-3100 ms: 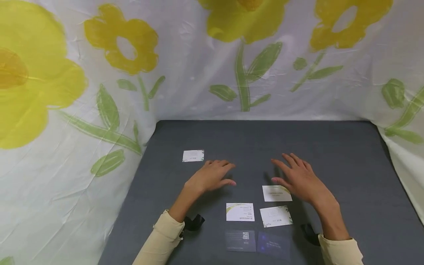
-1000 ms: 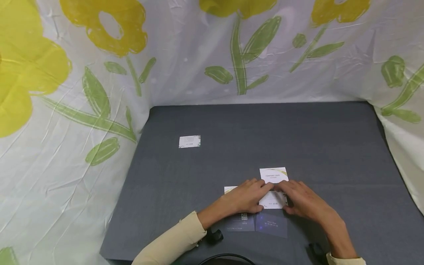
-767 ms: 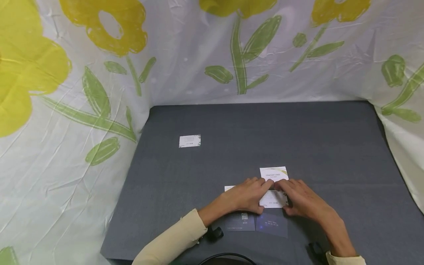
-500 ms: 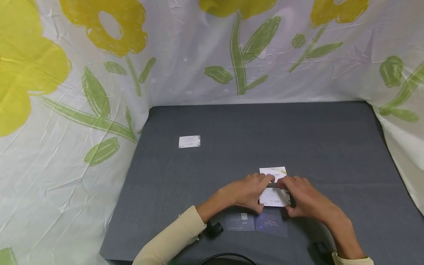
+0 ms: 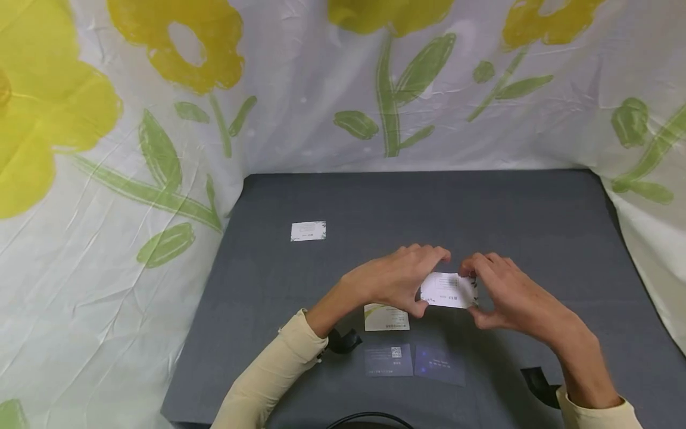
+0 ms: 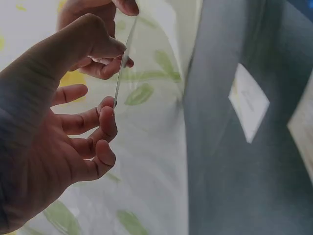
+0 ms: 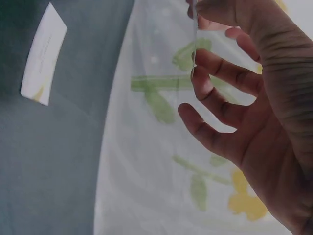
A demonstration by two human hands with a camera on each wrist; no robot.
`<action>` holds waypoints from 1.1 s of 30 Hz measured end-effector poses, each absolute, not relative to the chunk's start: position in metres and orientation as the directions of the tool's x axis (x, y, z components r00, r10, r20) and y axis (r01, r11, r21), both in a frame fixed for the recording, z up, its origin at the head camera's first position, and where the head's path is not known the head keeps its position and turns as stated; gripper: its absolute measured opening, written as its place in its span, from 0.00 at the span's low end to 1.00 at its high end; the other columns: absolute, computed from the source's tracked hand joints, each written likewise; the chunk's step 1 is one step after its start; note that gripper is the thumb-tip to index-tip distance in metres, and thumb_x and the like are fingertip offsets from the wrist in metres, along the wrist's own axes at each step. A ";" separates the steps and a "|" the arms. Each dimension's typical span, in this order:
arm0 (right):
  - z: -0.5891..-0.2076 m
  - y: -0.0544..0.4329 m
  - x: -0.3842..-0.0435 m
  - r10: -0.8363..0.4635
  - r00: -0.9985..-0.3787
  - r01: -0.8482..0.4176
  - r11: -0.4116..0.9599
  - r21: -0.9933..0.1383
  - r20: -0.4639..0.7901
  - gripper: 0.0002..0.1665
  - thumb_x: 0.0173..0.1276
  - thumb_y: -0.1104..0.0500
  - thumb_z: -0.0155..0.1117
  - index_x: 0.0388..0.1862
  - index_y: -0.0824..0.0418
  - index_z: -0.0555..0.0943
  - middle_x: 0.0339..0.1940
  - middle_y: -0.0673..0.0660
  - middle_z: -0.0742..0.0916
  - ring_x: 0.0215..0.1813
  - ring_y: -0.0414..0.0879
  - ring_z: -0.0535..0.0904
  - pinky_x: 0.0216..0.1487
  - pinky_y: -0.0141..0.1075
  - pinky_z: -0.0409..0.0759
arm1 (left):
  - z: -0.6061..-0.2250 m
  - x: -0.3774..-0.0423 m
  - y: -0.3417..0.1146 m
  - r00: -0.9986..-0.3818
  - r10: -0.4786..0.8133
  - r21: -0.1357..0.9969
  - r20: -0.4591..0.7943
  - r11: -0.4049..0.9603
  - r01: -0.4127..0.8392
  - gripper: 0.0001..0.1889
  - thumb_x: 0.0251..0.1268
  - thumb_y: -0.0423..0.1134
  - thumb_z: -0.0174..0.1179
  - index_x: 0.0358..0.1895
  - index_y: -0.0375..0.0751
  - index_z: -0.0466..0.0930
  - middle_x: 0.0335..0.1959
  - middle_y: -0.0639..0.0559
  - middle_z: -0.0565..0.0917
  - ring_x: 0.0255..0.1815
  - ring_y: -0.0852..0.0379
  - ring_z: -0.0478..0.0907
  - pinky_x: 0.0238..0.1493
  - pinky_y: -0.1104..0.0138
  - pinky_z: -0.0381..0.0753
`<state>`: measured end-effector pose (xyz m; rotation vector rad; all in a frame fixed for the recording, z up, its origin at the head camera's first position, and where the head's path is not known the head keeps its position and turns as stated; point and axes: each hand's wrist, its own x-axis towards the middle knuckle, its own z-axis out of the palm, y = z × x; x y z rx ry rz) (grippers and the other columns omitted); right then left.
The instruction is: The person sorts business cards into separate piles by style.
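Note:
A white business card [image 5: 449, 290] with leaf-patterned corners is held up off the table between both hands. My left hand [image 5: 393, 279] has its thumb and curled fingertips at the card's left end. My right hand [image 5: 511, 295] pinches the right end the same way. Both wrist views show the card edge-on, a thin line between thumb and fingers. Below it on the table lies a white card with a gold curve [image 7: 44, 54], hidden in the head view by the hands and the raised card. Left of that is another gold-curved card [image 5: 386, 318], partly under my left hand.
Nearer the body, a dark card with a QR code [image 5: 388, 361] and a dark purple card [image 5: 439, 364] lie side by side. A leaf-patterned white card [image 5: 308, 231] sits far left on the grey table [image 5: 536, 220]. A flowered curtain [image 5: 300, 119] surrounds the table.
Both hands came down to the leaf-patterned business card, took hold of it at its ends and raised it from the table, slightly away from the body. The other cards stayed put.

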<state>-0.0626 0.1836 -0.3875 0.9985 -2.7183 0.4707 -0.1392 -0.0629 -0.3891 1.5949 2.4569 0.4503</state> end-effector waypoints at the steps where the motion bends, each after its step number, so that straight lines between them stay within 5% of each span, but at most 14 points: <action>1: -0.390 0.182 -0.064 -0.592 -0.751 -0.656 0.718 -0.232 0.292 0.41 0.39 0.62 0.85 0.53 0.58 0.73 0.46 0.50 0.83 0.47 0.45 0.78 0.47 0.49 0.78 | -0.392 -0.140 -0.064 -0.414 0.910 0.351 0.008 0.385 0.854 0.44 0.55 0.47 0.74 0.74 0.41 0.62 0.70 0.50 0.76 0.57 0.54 0.76 0.65 0.61 0.76; 9: -0.425 0.151 -0.091 -0.657 -0.696 -0.718 0.645 -0.263 0.290 0.38 0.42 0.63 0.83 0.52 0.59 0.73 0.44 0.51 0.82 0.42 0.42 0.74 0.42 0.41 0.76 | -0.426 -0.150 -0.097 -0.494 0.865 0.430 -0.089 0.481 0.764 0.47 0.54 0.44 0.74 0.77 0.40 0.59 0.71 0.47 0.75 0.61 0.52 0.76 0.66 0.57 0.76; 16: -0.452 0.090 -0.141 -0.705 -0.680 -0.722 0.597 -0.349 0.202 0.36 0.50 0.59 0.82 0.56 0.64 0.74 0.46 0.57 0.84 0.44 0.47 0.77 0.47 0.46 0.78 | -0.450 -0.176 -0.165 -0.602 0.793 0.470 -0.095 0.569 0.675 0.47 0.51 0.43 0.75 0.76 0.42 0.60 0.51 0.52 0.76 0.48 0.56 0.73 0.51 0.59 0.75; 26: -0.459 -0.013 -0.244 -0.757 -0.636 -0.749 0.558 -0.357 0.151 0.35 0.58 0.56 0.80 0.59 0.62 0.72 0.53 0.59 0.83 0.50 0.55 0.78 0.56 0.54 0.76 | -0.456 -0.258 -0.269 -0.695 0.712 0.460 -0.099 0.652 0.603 0.45 0.53 0.39 0.73 0.75 0.40 0.61 0.53 0.48 0.75 0.48 0.52 0.72 0.52 0.57 0.72; 33: -0.461 -0.054 -0.278 -0.772 -0.623 -0.744 0.538 -0.396 0.122 0.31 0.63 0.55 0.79 0.56 0.61 0.71 0.53 0.59 0.80 0.50 0.57 0.76 0.56 0.54 0.72 | -0.460 -0.285 -0.302 -0.752 0.647 0.400 -0.125 0.726 0.559 0.46 0.54 0.38 0.74 0.76 0.44 0.59 0.57 0.46 0.75 0.53 0.49 0.72 0.58 0.51 0.72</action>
